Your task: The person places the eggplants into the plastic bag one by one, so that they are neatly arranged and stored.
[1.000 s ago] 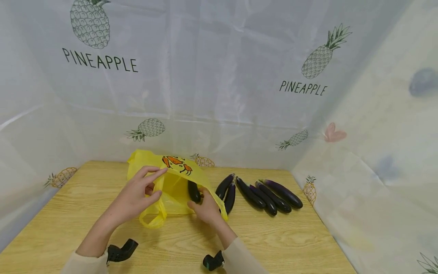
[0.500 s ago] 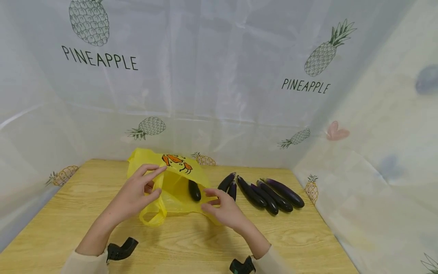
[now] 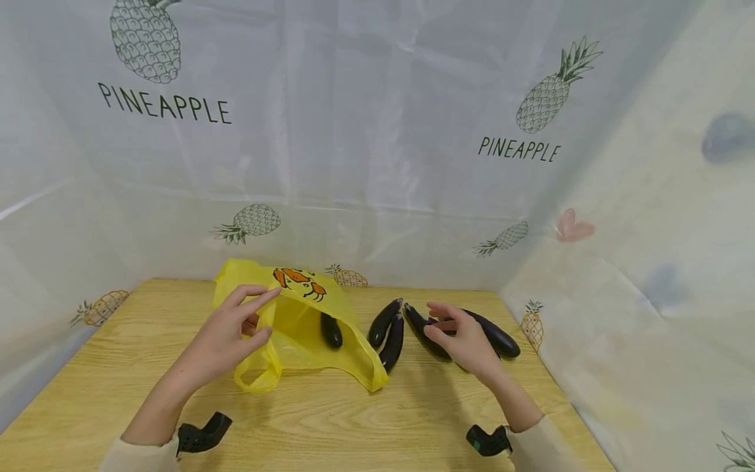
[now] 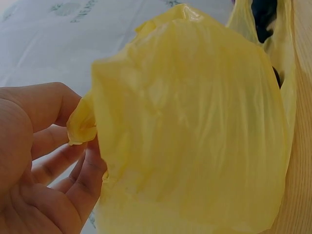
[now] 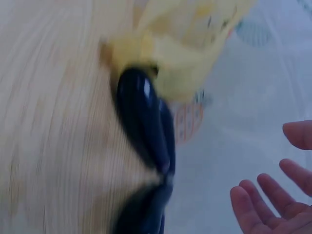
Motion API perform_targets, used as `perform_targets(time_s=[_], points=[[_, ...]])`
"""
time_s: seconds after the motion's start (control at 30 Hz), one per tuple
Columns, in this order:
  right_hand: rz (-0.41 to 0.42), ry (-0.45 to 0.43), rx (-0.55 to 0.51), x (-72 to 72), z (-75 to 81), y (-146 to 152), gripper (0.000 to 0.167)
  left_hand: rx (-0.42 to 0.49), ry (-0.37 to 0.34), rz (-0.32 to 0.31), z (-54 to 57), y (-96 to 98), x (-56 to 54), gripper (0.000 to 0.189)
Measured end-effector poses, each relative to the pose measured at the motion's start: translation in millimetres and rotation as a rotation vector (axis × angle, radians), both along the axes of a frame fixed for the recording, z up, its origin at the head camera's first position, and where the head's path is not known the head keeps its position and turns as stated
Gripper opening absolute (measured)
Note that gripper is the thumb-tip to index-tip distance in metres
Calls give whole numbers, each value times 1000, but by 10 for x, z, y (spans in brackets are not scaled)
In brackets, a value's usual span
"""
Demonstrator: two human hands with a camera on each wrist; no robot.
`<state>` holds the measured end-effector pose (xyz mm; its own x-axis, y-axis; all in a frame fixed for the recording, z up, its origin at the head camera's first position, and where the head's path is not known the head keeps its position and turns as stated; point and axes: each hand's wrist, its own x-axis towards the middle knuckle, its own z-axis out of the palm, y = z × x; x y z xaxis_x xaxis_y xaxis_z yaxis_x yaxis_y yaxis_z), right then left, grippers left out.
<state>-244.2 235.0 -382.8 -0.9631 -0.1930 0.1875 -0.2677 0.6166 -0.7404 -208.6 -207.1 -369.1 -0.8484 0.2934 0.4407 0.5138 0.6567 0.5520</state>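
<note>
A yellow plastic bag (image 3: pixel 295 357) with an orange crab print lies on the table, its mouth facing the near side. My left hand (image 3: pixel 232 331) holds the bag's rim at the left of the mouth, and in the left wrist view a fold of the bag (image 4: pixel 83 122) passes between the fingers. Inside the mouth sits a dark eggplant (image 3: pixel 331 330). To the right, my right hand (image 3: pixel 466 337) hovers over a group of eggplants (image 3: pixel 498 335), fingers loosely bent and holding nothing. It partly hides them. Two more eggplants (image 3: pixel 393 344) lie between bag and right hand.
The wooden table (image 3: pixel 330 426) ends at white sheets (image 3: pixel 354 164) printed with pineapples at the back and sides. Black wrist devices (image 3: pixel 203 432) are worn on both forearms. A bag handle loop (image 3: pixel 259 377) hangs toward the near side.
My right hand has let go of the eggplant inside the bag, come out of the mouth and moved right over the other eggplants. The left hand has stayed at the rim.
</note>
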Motion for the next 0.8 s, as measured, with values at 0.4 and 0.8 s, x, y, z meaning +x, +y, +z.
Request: perform_targets(time_s=[0.4,0.8], points=[[-85,180,151,-292,-152,1057,53,-3,0,-9,16,6,16,67],[-135,150,224,-493,-496,1587,55,0,14,-10,9,18,12,68]])
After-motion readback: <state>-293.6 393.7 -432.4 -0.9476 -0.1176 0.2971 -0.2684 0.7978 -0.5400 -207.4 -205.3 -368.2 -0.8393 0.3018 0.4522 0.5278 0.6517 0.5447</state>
